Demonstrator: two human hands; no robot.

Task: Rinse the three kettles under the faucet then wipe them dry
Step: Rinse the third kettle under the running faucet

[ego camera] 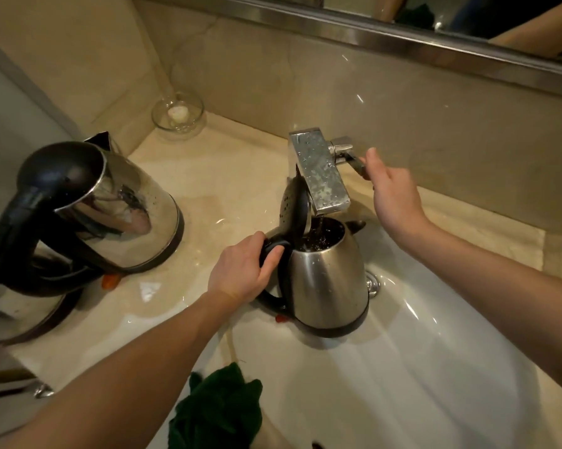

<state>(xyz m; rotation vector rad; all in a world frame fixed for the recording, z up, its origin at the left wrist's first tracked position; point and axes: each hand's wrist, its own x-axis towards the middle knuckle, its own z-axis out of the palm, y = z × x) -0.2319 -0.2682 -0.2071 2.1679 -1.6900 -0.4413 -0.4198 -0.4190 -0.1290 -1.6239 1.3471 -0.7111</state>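
A steel kettle (329,280) with its black lid flipped up stands in the white sink (435,367), right under the square chrome faucet (318,170). Water runs from the spout into its open top. My left hand (244,270) grips the kettle's black handle. My right hand (393,192) holds the faucet's side lever (354,160). Two more steel kettles sit on the counter at the left: one (124,205) upright with a black lid, the other (23,306) nearer the edge and partly cut off by the frame.
A dark green cloth (218,413) lies on the sink's front rim. A glass bowl (178,114) holding a small white object sits in the back corner. The marble counter (208,176) is wet. A mirror with a metal ledge (402,37) runs along the wall.
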